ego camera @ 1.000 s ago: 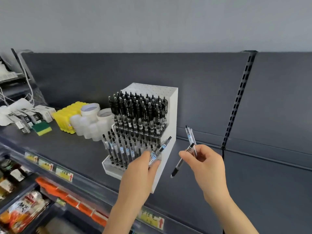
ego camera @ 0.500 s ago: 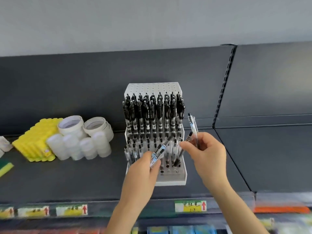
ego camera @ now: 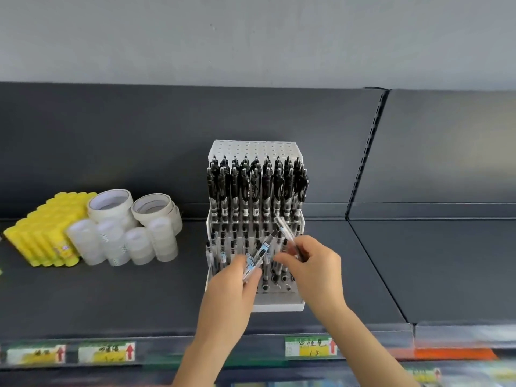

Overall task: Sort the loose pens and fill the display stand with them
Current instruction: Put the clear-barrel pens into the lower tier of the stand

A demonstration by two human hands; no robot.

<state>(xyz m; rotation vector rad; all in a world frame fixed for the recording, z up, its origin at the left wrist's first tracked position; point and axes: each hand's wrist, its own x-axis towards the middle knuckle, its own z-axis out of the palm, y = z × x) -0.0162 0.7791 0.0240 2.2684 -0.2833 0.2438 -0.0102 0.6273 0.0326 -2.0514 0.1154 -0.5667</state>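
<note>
Over the stand's near rows, left hand and right hand each pinch a pen; crowded neighbours could deflect a tip.

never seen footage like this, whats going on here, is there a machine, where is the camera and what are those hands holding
There is no machine here: these are a person's two bare hands, filmed by one camera worn on the head, looking forward and down. That is the only view. The left hand pinches a blue-labelled pen. The right hand holds a clear pen; it is blurred, so I cannot tell whether there is more than one. Both hands are in front of a white display stand on a dark shop shelf. Its upper rows are full of black pens; the lower rows look only partly filled. To the left lie rolls of tape and a stack of yellow tubes. Price labels run along the shelf's front edge.
</note>
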